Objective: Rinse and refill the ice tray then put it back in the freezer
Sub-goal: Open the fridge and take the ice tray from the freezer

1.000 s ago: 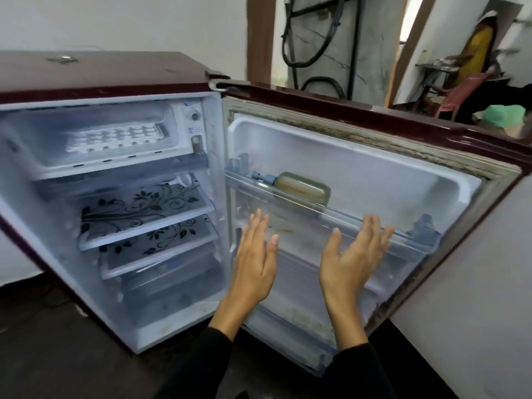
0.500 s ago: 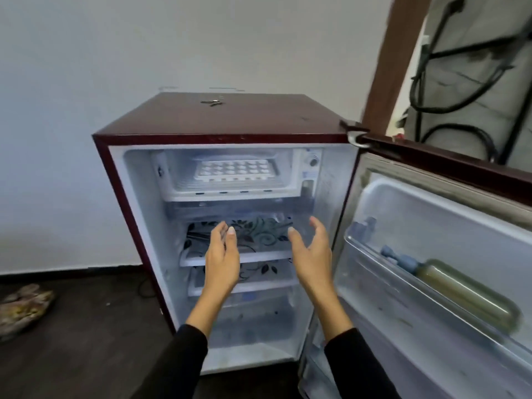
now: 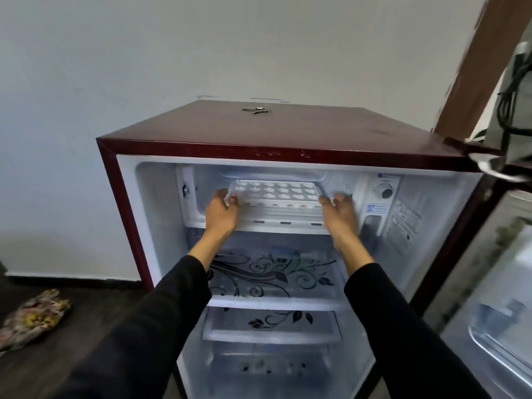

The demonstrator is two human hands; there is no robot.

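A white ice tray [image 3: 276, 192] lies inside the freezer compartment [image 3: 198, 180] at the top of an open maroon fridge [image 3: 288, 131]. Its cells look whitish. My left hand [image 3: 221, 210] reaches into the compartment and its fingers curl on the tray's left end. My right hand [image 3: 341, 210] is at the tray's right end with its thumb at the corner. The right fingers are blurred and lie loosely beside the tray. Both arms wear black sleeves.
The fridge door [image 3: 501, 283] stands open at the right. Two glass shelves with a floral print [image 3: 273, 272] sit below the freezer. Keys [image 3: 257, 110] lie on the fridge top. A thermostat knob [image 3: 386, 192] is right of the freezer. A crumpled cloth [image 3: 31, 318] lies on the dark floor.
Both hands have risen from in front of the shelves into the freezer compartment, to either end of the ice tray. The view has moved closer to the fridge.
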